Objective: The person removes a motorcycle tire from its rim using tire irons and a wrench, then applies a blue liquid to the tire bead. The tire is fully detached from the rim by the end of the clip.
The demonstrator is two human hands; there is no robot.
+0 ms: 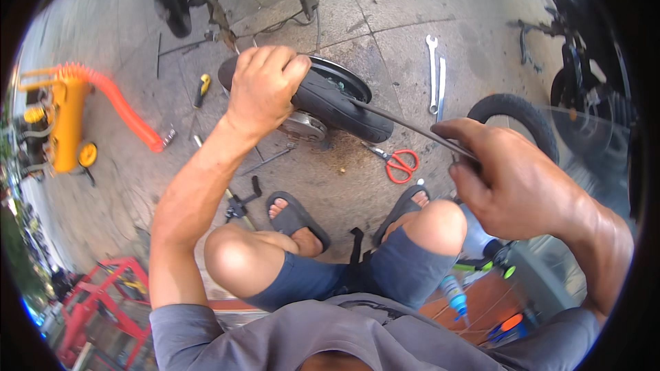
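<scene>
My left hand [268, 85] grips the upper part of a black tyre [335, 105] that stands before me. A black wheel rim [344, 74] shows behind the tyre, partly out of it, and a round metal hub part [304, 126] sits at its near side. My right hand [508, 175] holds a long metal bar, seemingly a tyre lever [407, 122], between thumb and fingers. The bar's far end meets the tyre's side near the rim; its exact tip is hidden. What lies under my left palm is hidden too.
Red-handled scissors [401, 166], a combination wrench [432, 74] and a flat metal bar [441, 85] lie on the paving. A loose tyre [515, 108] is at right. A yellow-handled screwdriver [202, 90], orange coiled hose [121, 103] and yellow air compressor [69, 123] are at left; motorcycle parts stand ahead.
</scene>
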